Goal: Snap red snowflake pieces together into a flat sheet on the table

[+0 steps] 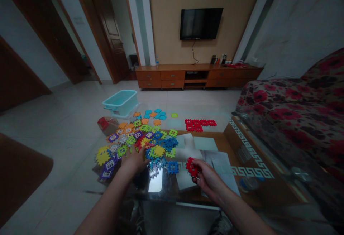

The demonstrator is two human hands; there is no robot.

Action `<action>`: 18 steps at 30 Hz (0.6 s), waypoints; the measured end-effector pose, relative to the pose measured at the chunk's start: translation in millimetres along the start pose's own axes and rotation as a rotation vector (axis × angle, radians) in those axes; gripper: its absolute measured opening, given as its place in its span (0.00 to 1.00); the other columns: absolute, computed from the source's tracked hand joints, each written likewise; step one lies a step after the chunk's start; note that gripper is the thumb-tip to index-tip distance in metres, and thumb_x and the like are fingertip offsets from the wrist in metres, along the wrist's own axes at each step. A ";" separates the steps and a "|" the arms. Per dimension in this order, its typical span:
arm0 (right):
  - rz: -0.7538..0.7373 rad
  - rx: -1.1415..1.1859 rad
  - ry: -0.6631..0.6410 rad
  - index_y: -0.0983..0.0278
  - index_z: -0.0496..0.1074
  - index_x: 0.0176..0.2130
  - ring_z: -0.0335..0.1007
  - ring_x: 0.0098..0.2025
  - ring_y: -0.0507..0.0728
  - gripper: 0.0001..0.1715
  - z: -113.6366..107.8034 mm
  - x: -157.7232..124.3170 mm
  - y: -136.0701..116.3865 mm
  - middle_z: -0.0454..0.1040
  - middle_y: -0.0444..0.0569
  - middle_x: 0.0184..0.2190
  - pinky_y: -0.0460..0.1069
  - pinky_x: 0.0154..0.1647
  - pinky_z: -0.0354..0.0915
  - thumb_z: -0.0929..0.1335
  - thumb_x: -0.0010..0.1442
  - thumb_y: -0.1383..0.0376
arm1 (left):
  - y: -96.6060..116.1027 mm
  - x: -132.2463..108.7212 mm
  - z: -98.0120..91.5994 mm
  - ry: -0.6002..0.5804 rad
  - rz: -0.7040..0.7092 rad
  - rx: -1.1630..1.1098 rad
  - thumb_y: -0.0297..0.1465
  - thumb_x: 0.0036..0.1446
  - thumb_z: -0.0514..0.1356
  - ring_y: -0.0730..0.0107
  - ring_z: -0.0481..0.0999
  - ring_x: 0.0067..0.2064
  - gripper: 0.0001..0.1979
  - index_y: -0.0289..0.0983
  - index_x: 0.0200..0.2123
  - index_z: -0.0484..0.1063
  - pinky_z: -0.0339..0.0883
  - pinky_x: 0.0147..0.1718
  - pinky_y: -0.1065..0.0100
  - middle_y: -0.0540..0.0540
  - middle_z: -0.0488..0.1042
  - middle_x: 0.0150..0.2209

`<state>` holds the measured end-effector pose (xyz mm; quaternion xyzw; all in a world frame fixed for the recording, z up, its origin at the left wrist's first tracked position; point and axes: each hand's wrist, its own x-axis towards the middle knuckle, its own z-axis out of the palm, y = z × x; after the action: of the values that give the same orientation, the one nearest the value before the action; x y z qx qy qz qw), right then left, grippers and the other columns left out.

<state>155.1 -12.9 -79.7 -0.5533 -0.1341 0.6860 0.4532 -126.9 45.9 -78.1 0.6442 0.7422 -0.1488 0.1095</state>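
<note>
In the head view my right hand [205, 176] pinches a red interlocking plastic tile [191, 167] with a toothed edge, held above the front of the glass table. My left hand [135, 160] lies over the near side of a heap of mixed tiles, its fingers spread and touching the pieces. Around it are purple tiles with white window frames [110, 164], a yellow tile [103, 155], green tiles [122, 151] and blue tiles [170, 143]. A single blue square tile [173, 167] lies between my hands. Further back, several red tiles [197, 123] are laid together in rows.
A light-blue plastic tub [120, 102] stands beyond the heap at the left. Blue tiles [158, 114] and a lone green tile [174, 115] lie at the table's far side. A flowered sofa [285, 102] borders the right. Under the glass are papers [221, 167].
</note>
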 end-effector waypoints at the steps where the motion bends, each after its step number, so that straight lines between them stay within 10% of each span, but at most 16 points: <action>1: -0.002 -0.001 -0.005 0.64 0.72 0.33 0.65 0.23 0.50 0.08 0.3 -0.2 -0.1 0.74 0.44 0.24 0.46 0.24 0.58 0.71 0.51 0.63 | -0.1 0.4 -1.1 -0.014 0.007 -0.009 0.51 0.58 0.55 0.29 0.50 0.68 0.38 0.46 0.69 0.54 0.54 0.59 0.37 0.30 0.47 0.71; 10: -0.004 -0.006 -0.024 0.65 0.72 0.33 0.64 0.23 0.50 0.06 -0.1 -1.5 0.0 0.74 0.44 0.24 0.45 0.23 0.58 0.70 0.53 0.64 | 1.0 0.1 -3.2 -0.054 0.069 -0.030 0.48 0.57 0.56 0.33 0.43 0.71 0.36 0.55 0.68 0.53 0.45 0.62 0.34 0.39 0.48 0.72; 18: 0.008 0.007 -0.002 0.65 0.72 0.33 0.64 0.23 0.50 0.05 1.0 -3.4 -1.6 0.74 0.44 0.23 0.45 0.23 0.58 0.69 0.55 0.65 | -1.6 0.8 -1.2 -0.078 0.037 -0.012 0.49 0.57 0.55 0.36 0.43 0.71 0.40 0.41 0.69 0.52 0.44 0.63 0.35 0.33 0.44 0.72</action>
<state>154.9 -14.2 -76.1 -0.5516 -0.1299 0.6889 0.4520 -128.6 46.8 -77.1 0.6509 0.7261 -0.1674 0.1451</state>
